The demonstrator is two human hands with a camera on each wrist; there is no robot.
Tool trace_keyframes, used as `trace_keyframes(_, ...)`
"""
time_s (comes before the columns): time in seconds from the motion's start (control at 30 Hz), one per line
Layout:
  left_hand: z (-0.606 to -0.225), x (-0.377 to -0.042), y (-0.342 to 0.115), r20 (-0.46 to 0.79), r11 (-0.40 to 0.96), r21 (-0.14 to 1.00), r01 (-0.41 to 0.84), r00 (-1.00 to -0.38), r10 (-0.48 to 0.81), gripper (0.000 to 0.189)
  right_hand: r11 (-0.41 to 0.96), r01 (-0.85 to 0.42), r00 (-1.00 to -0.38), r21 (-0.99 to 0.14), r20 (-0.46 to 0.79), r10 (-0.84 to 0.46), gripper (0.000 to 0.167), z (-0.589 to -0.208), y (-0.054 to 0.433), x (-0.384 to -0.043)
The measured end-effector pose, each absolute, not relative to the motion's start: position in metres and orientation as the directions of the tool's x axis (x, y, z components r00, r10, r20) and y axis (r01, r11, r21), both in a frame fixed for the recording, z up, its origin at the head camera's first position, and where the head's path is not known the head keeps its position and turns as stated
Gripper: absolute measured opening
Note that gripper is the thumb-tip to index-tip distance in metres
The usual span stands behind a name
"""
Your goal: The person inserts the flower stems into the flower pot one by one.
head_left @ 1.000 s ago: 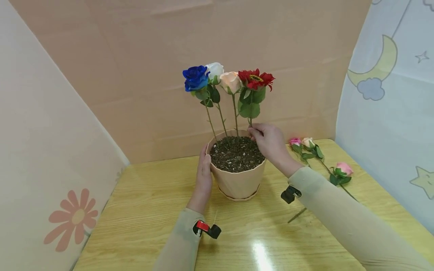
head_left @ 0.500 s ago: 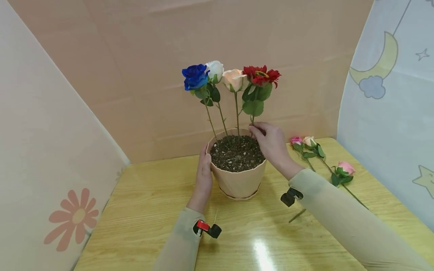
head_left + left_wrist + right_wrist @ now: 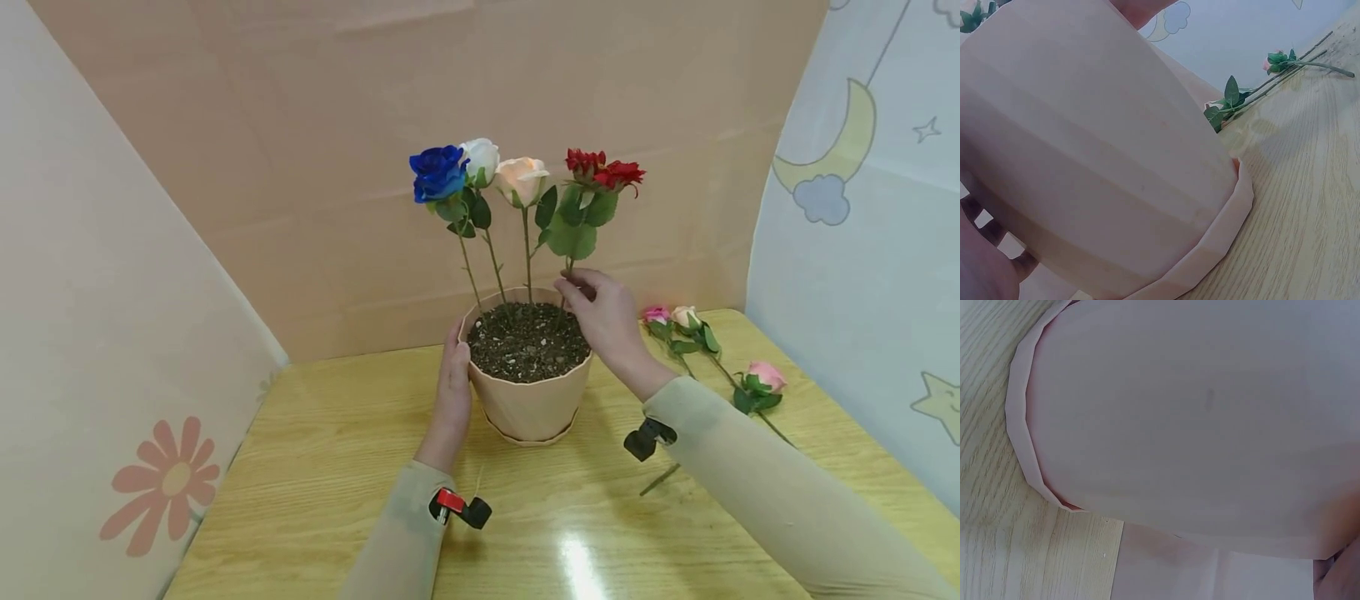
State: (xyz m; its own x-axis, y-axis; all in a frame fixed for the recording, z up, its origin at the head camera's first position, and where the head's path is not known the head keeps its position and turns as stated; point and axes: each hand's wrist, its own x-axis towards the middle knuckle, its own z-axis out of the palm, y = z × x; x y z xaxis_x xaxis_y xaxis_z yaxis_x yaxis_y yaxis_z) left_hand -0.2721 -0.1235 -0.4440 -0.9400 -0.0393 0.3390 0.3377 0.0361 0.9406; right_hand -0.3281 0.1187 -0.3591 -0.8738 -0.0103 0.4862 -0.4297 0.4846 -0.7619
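Observation:
My right hand pinches the stem of a red flower with green leaves, just above the right rim of a beige flowerpot. Dark soil fills the pot. My left hand rests against the pot's left side; in the left wrist view, its fingers lie along the wall. A blue rose, a white rose and a peach rose stand upright in the soil. The lower end of the red flower's stem reaches the soil behind my fingertips.
On the table's right lie a pink rose, a magenta rose and a cream rose, their stems partly hidden by my right arm. The pot sits on a saucer. A beige backdrop rises behind the table.
The red flower's head has shifted right and turned, so its yellow centre no longer shows. My right hand has moved slightly right with the stem. My left hand stays on the pot.

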Motion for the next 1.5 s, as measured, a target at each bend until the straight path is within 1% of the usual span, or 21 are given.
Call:
trace_keyframes(0.13,-0.444,-0.273,-0.123,0.342,0.033,0.939,0.341,-0.939,-0.037,0.059,0.49,-0.439,-0.87,-0.753,0.493,-0.021,0.029,-0.357,0.12,-0.33)
trace_keyframes(0.23,-0.445,-0.273,-0.123,0.342,0.034,0.94,0.341,-0.939,-0.04,0.059,0.506,-0.452,-0.858,-0.735,0.512,-0.023,0.028,-0.351,0.121,-0.331)
trace_keyframes(0.43,-0.445,-0.272,-0.123,0.332,0.035,0.943,0.331,-0.942,-0.04,0.059,0.525,-0.482,-0.823,-0.702,0.568,0.004,0.03,-0.331,0.119,-0.337)
trace_keyframes(0.63,-0.446,-0.273,-0.123,0.322,0.031,0.947,0.321,-0.946,-0.043,0.059,0.501,-0.49,-0.821,-0.713,0.571,0.011,0.032,-0.322,0.109,-0.346)
trace_keyframes(0.73,-0.446,-0.274,-0.123,0.323,0.034,0.946,0.322,-0.945,-0.046,0.061,0.501,-0.514,-0.812,-0.696,0.583,-0.023,0.03,-0.324,0.103,-0.352)
trace_keyframes(0.97,-0.445,-0.274,-0.123,0.33,0.046,0.944,0.328,-0.943,-0.045,0.062,0.554,-0.546,-0.8,-0.629,0.587,-0.123,0.026,-0.334,0.097,-0.361)
trace_keyframes(1.17,-0.445,-0.274,-0.123,0.313,0.039,0.95,0.311,-0.949,-0.047,0.061,0.601,-0.532,-0.814,-0.597,0.557,-0.167,0.027,-0.335,0.096,-0.359)
trace_keyframes(1.3,-0.446,-0.274,-0.124,0.317,0.03,0.948,0.316,-0.947,-0.047,0.062,0.622,-0.508,-0.834,-0.596,0.521,-0.182,0.028,-0.336,0.095,-0.358)
trace_keyframes(1.5,-0.446,-0.276,-0.123,0.324,0.035,0.946,0.323,-0.945,-0.048,0.063,0.638,-0.503,-0.843,-0.582,0.493,-0.215,0.029,-0.336,0.095,-0.358)
